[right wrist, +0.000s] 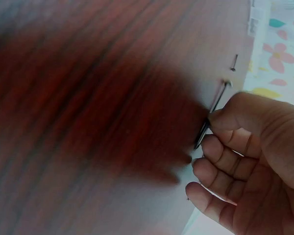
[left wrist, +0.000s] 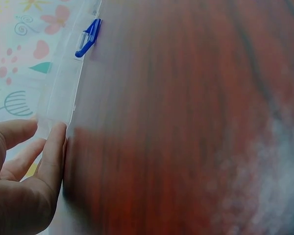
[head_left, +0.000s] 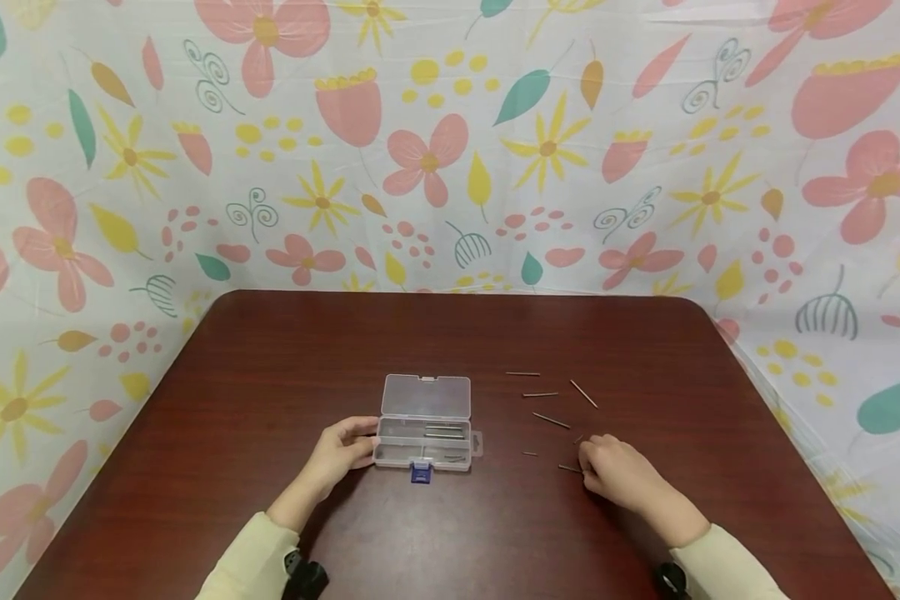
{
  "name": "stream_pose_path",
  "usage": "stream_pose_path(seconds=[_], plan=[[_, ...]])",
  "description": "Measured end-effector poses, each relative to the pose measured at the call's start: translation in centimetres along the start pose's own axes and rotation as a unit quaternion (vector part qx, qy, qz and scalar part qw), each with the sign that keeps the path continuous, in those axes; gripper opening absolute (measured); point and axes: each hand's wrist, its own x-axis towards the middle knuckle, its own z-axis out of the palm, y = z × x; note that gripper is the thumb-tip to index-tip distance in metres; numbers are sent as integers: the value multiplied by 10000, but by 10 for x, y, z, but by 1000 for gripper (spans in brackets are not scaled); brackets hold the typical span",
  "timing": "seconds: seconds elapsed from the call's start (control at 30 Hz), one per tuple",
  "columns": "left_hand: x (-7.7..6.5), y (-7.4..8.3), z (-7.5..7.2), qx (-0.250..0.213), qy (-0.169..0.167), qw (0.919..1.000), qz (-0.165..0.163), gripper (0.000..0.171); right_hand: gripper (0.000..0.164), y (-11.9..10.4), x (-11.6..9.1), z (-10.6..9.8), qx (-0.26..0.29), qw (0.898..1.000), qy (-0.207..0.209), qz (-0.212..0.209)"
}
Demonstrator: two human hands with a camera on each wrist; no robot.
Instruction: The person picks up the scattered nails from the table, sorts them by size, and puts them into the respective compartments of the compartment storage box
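On the table lies an open clear plastic box [head_left: 422, 442], its lid [head_left: 426, 397] folded back and a blue latch [head_left: 421, 473] at the front. A few long metal nails [head_left: 444, 432] lie in its back compartment, smaller ones [head_left: 454, 457] in the front right one. My left hand [head_left: 342, 444] holds the box's left end between thumb and fingers, also seen by the left wrist camera. To the right of the box, my right hand [head_left: 621, 473] pinches a nail [right wrist: 216, 104] between thumb and index finger, low at the tabletop. The nail's head points away from the palm.
Several loose nails [head_left: 551, 421] are scattered on the brown table [head_left: 450, 542] between and beyond the box and my right hand. A short nail [head_left: 530, 454] lies closest to the box's right side. Flowered cloth [head_left: 450, 167] hangs behind the table.
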Motion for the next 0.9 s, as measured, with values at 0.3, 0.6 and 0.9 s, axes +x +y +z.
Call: stream_pose_path(seconds=[0.3,0.6,0.9], plan=[[-1,0,0,17,-101,9999,-48,39,28,-1,2,7,-26,9999,-22,-120],[-1,0,-1,-43,-107,9999,45,37,33,-9,12,10,53,9968,730,-319],[-2,2,1,-32,-35,10000,40,36,21,-10,26,13,375,9726,1959,-1191]])
